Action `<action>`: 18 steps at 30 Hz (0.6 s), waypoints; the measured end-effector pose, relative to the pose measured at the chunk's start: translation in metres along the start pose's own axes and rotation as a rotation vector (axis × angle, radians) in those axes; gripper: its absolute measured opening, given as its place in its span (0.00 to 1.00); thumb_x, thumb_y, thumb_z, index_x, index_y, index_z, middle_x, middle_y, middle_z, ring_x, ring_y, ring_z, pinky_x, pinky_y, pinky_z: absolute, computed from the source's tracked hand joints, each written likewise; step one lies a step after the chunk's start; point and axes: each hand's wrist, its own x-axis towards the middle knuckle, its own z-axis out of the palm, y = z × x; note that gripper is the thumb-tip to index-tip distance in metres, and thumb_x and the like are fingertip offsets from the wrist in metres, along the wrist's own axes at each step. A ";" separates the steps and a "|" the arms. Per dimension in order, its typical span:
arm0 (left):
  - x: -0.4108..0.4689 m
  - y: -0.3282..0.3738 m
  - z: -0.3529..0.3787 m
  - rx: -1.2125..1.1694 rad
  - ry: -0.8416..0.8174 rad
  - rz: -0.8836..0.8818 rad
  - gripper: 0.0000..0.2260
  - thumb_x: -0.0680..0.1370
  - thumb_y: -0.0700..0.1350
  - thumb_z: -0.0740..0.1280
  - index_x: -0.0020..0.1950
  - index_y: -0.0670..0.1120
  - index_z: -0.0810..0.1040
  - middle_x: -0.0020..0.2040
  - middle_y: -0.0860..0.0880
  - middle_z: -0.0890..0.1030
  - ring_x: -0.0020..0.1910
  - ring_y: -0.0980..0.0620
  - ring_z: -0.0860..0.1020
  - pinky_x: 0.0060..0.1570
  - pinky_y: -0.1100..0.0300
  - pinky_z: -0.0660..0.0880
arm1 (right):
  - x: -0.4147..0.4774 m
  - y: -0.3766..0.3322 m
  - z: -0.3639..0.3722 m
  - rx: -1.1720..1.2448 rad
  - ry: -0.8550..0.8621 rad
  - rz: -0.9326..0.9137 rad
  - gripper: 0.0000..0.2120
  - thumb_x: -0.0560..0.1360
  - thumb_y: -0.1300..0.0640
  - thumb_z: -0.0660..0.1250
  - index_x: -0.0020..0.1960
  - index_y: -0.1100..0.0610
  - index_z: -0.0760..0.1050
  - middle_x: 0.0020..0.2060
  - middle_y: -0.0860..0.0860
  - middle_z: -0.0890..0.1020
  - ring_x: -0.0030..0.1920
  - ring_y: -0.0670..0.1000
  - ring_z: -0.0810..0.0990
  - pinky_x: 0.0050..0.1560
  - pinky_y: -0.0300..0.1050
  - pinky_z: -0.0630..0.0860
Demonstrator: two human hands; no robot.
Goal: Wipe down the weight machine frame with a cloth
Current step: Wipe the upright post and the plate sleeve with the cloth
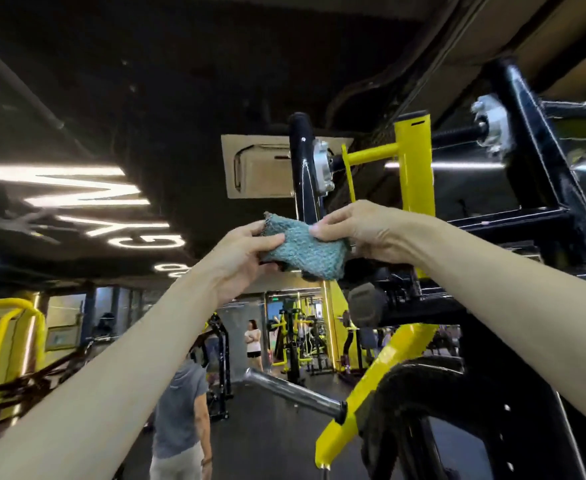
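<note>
A teal-grey textured cloth (307, 249) is stretched between both my raised hands, just in front of the black upright tube (302, 168) of the weight machine frame. My left hand (246, 258) pinches the cloth's left end. My right hand (360, 233) grips its right end with thumb and fingers. The frame's black bars (540, 157) rise at the right, and a yellow upright (416, 168) with a crossbar stands behind the cloth. Whether the cloth touches the black tube I cannot tell.
A chrome handle bar (291, 393) and a yellow angled arm (381, 372) sit below my hands, beside a black weight plate (423, 410). A person in a grey shirt (180, 410) stands low left; another person (253, 341) stands farther back among yellow machines.
</note>
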 end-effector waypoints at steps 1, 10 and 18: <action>0.004 -0.004 -0.007 -0.031 0.012 0.008 0.11 0.76 0.36 0.65 0.57 0.45 0.79 0.51 0.47 0.82 0.48 0.51 0.78 0.42 0.59 0.75 | 0.003 -0.001 0.007 -0.009 -0.028 0.029 0.11 0.73 0.64 0.71 0.55 0.65 0.79 0.47 0.56 0.82 0.47 0.50 0.81 0.48 0.44 0.79; 0.011 -0.044 -0.005 -0.219 0.202 -0.591 0.22 0.78 0.51 0.67 0.64 0.38 0.70 0.58 0.39 0.76 0.46 0.44 0.78 0.38 0.52 0.77 | 0.051 0.005 0.039 -0.757 0.616 -0.139 0.10 0.69 0.64 0.71 0.49 0.68 0.82 0.47 0.61 0.83 0.46 0.53 0.81 0.50 0.51 0.80; 0.030 -0.031 0.021 -0.709 0.252 -0.294 0.12 0.80 0.49 0.63 0.54 0.41 0.73 0.53 0.37 0.77 0.49 0.42 0.78 0.54 0.48 0.76 | 0.039 0.004 0.055 -0.753 0.222 -0.246 0.08 0.71 0.64 0.72 0.50 0.60 0.83 0.38 0.49 0.78 0.41 0.45 0.76 0.34 0.27 0.70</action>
